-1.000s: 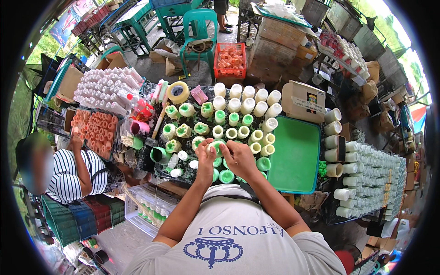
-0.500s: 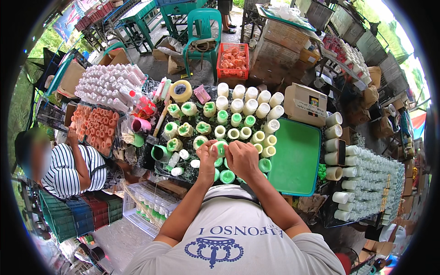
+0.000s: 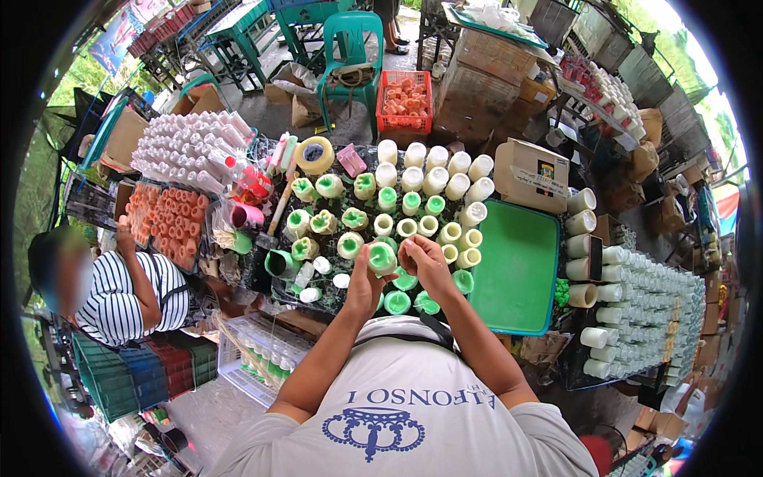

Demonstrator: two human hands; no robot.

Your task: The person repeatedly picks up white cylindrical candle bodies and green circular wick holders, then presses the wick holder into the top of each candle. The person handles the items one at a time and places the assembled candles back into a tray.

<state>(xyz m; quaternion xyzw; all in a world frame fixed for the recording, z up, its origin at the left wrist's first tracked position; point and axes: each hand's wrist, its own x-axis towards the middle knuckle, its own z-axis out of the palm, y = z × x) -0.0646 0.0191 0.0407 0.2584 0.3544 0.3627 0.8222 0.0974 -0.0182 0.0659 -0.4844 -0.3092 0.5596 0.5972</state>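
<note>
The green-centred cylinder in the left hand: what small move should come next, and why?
Probably bring the right hand to the green-centred cylinder: the left hand alone seems to support it, its green face is exposed, and the right one curls close beside it.

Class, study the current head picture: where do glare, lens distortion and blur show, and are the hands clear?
Head view, upper right: daylight burns out to white; head view, right rim: the white cylinders look tipped outward; head view, left: the head of the person in stripes is blurred; head view, centre: left hand and right hand read fairly clearly.
</note>
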